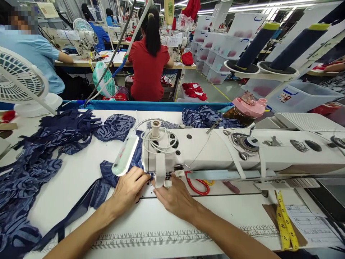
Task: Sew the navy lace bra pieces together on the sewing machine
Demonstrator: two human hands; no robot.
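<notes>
A white sewing machine (199, 144) stands across the table in front of me. My left hand (128, 189) is at the left of its needle area, fingers closed on the edge of navy patterned fabric (107, 172). That fabric runs behind the hand and trails left as a dark strip (81, 208). At the right of the needle area is my right hand (176, 198), thumb and fingers drawn together. The machine head covers its fingertips, and whatever they hold is hidden. A lit lamp (125, 153) hangs over my left hand.
Piled navy fabric (24, 201) lies at left, more (207, 117) behind the machine. Red-handled scissors (198, 185) lie under the machine arm; a yellow tape measure (285, 223) hangs at right. Thread cones (256, 45), a white fan (24, 79) and a person in red (148, 64) are beyond.
</notes>
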